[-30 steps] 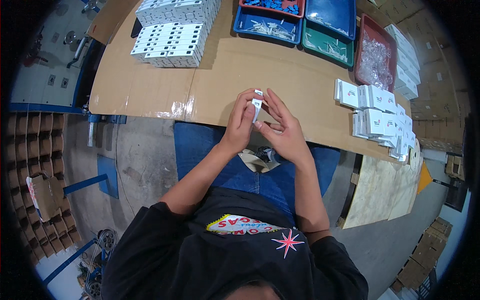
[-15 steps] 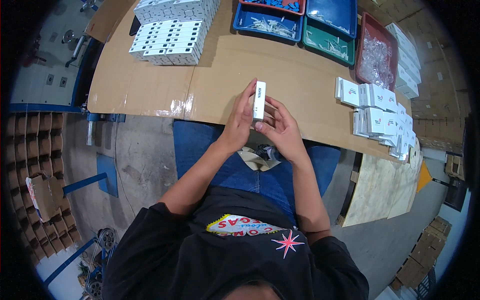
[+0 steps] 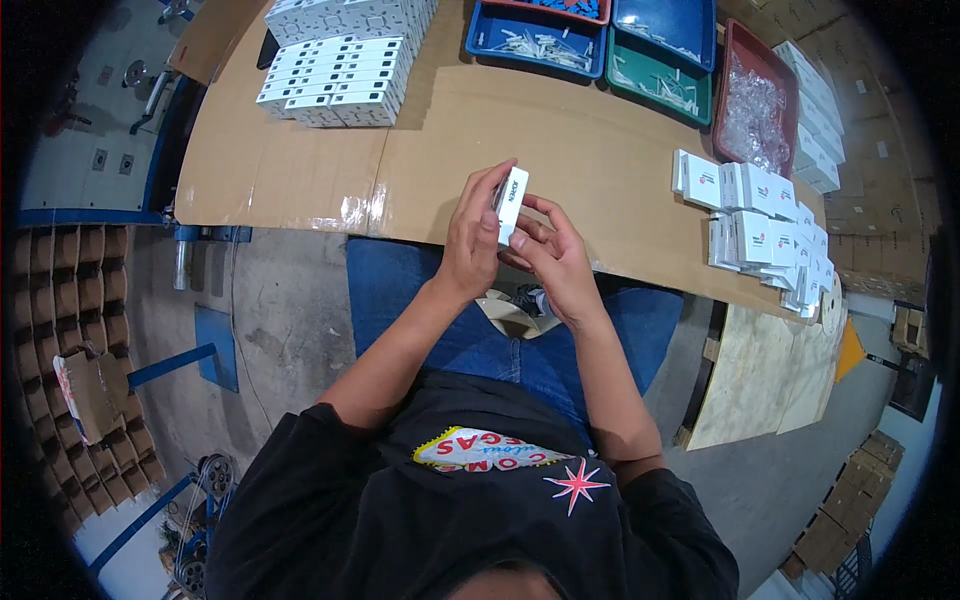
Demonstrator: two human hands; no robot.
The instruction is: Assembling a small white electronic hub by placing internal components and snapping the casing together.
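Cardboard: brown sheets cover the table (image 3: 300, 180), taped at a seam near its front edge.
Box: a small white box (image 3: 511, 204) stands on end above the table's front edge, near the middle, held up between both hands and clear of the surface.
Left hand: the left hand (image 3: 472, 235) wraps the box's left side, fingers curled shut around it, thumb toward the top.
Right hand: the right hand (image 3: 553, 250) sits just below and right of the box, fingertips touching its lower right edge; fingers bent, closed lightly on it.
Far left corner: rows of white boxes, the stack (image 3: 340, 55), packed tight together.
Far edge, middle: a blue tray (image 3: 480, 30) of small pale parts, a second blue tray (image 3: 665, 20) beside it, and a green tray (image 3: 620, 85) in front.
Far right: a red tray (image 3: 735, 65) of clear bags.
Right edge: loose white boxes, the pile (image 3: 760, 235), some upright, some leaning.
Lap: blue jeans (image 3: 480, 340) below the hands, with a crumpled scrap (image 3: 505, 310) on them.
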